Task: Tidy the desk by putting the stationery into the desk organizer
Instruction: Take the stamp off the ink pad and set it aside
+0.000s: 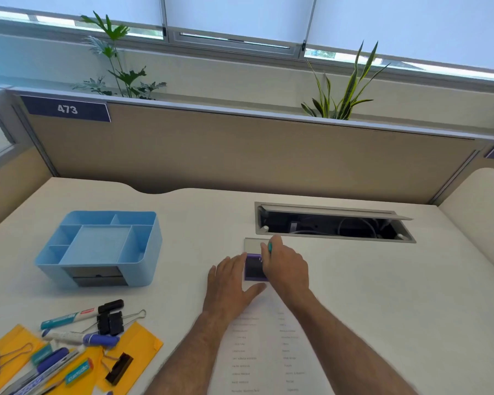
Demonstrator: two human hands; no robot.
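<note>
Purple stamp-like block (253, 267): small, squat, dark face up, lying on the printed sheet (264, 349) at mid-desk, between both hands. Judged light, rigid, smooth-sided; best taken by opposite side walls, not the top face. Exact kind cannot be told.

Right hand (287, 266): fingers curled over the block's right edge, a teal pen-like item (270, 248) pinched in the same hand; only its tip shows. Whether the block itself is gripped or merely touched cannot be told.

Left hand (230, 280): fingers straight and flat, pressing the sheet, fingertips touching the block's left side; holds nothing.

Printed sheet: thin, limp, likely to slide; two columns of text, too blurred to read.

Grey plate (253, 245): just beyond the block, flat on the desk (382, 295).

Blue desk organizer (103, 246): well apart to the left, upright, open compartments with nothing visible in them, dark drawers at the front.

Remaining stationery, near-left corner: markers (74, 317), light and stiff, take at mid-barrel; black binder clips (110, 322), springy, take by the body; teal erasers, one reading "cassio" or similar (79, 373); all on or beside yellow envelopes (131, 352). Marker lettering unreadable.

Partition label (67, 109): "473".

Cable hatch (334, 225): lid raised, wires inside.
</note>
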